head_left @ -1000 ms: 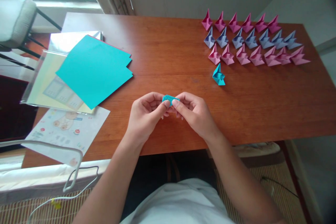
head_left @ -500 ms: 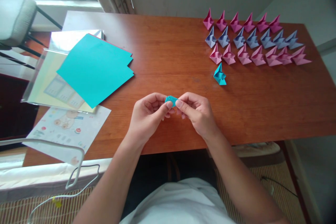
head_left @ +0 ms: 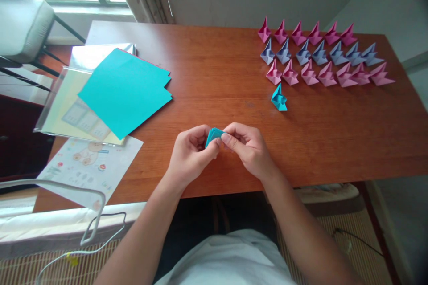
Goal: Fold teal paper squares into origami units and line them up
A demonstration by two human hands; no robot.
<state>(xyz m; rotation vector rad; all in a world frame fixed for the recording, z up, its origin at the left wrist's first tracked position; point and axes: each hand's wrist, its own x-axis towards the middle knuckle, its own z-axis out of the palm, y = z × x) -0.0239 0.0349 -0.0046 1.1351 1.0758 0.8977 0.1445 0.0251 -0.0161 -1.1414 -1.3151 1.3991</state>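
A small folded piece of turquoise paper [head_left: 214, 134] is pinched between my two hands, above the front part of the table. My left hand [head_left: 192, 153] grips its left side, thumb in front and fingers curled behind. On the right edge, my right hand [head_left: 245, 147] pinches it between thumb and fingers. Part of the paper is hidden by the thumbs. Beyond my right hand stands one finished-looking turquoise origami piece [head_left: 279, 98]. Behind it are rows of similar pieces: light pink [head_left: 309, 75], lavender [head_left: 303, 54] and dark pink [head_left: 297, 35].
Turquoise sheets [head_left: 130, 91] lie at the left over clear plastic packs [head_left: 55, 102]. A printed sheet [head_left: 88, 169] with a bear drawing lies nearer. A white metal rail [head_left: 76, 187] crosses the table's front left corner. A chair [head_left: 25, 26] stands beyond the table [head_left: 207, 67].
The folded paper has been turned in my fingers and now shows a taller, angled face. Both hands stay on it. The whole view has shifted slightly.
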